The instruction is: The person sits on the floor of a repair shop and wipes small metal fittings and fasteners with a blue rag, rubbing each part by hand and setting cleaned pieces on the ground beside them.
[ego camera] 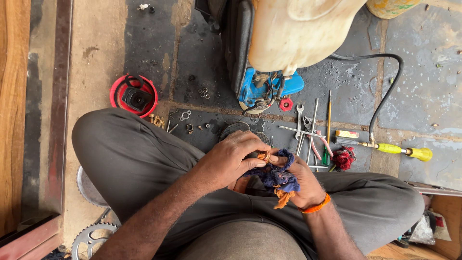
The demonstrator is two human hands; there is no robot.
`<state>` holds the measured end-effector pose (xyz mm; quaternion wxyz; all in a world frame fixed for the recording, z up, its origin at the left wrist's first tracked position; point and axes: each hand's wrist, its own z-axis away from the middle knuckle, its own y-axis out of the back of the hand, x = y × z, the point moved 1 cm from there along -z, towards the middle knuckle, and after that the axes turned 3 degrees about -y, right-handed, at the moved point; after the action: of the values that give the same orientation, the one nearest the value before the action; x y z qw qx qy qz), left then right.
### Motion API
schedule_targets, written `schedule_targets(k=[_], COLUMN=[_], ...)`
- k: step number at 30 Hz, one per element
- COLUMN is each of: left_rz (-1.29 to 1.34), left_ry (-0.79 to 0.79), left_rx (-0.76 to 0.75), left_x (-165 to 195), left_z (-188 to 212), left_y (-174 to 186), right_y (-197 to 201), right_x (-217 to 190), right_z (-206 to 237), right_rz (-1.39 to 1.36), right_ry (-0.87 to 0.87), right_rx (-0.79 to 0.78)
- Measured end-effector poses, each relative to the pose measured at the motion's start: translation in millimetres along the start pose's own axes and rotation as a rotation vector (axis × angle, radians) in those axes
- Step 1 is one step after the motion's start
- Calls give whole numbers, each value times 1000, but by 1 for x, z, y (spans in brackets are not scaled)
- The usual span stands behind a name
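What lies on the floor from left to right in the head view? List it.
Red round cap → small nuts and washers → blue machine base → spanners and rods → red rag → yellow-handled nozzle.

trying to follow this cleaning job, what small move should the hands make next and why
Probably turn the small coppery ring a little and rub on. The left hand pinches it against the dark blue rag bunched in the right hand, so only the side touching the cloth gets wiped.
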<state>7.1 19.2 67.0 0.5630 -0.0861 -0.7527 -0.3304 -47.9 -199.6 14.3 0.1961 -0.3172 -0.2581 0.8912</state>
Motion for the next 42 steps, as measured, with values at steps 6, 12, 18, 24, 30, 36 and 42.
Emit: schedule_targets(k=[6,12,18,24,30,36,42], left_rz=[-88,334,779,800,542,443,-109], left_ry=[58,287,561,579,506,384,122], left_rx=[8,80,21,2,-6,94,120], left_x=[8,-1,-29,-32,-16,-6,2], left_z=[-3,1,5,8,3,-2,-1], left_y=[2,-5,-26,-31,-19,-15,-13], right_y=[-3,-17,-41,-52,-49,-33,-11], right_x=[1,3,-14,-17,-14,-10,-7], right_z=[1,1,25,25,27,18,2], right_rz=[64,308,1358,1480,1267,961,232], right_ry=[108,411,1180,1199,1042,671,174], right_rx=[14,153,317,307,256,191,43])
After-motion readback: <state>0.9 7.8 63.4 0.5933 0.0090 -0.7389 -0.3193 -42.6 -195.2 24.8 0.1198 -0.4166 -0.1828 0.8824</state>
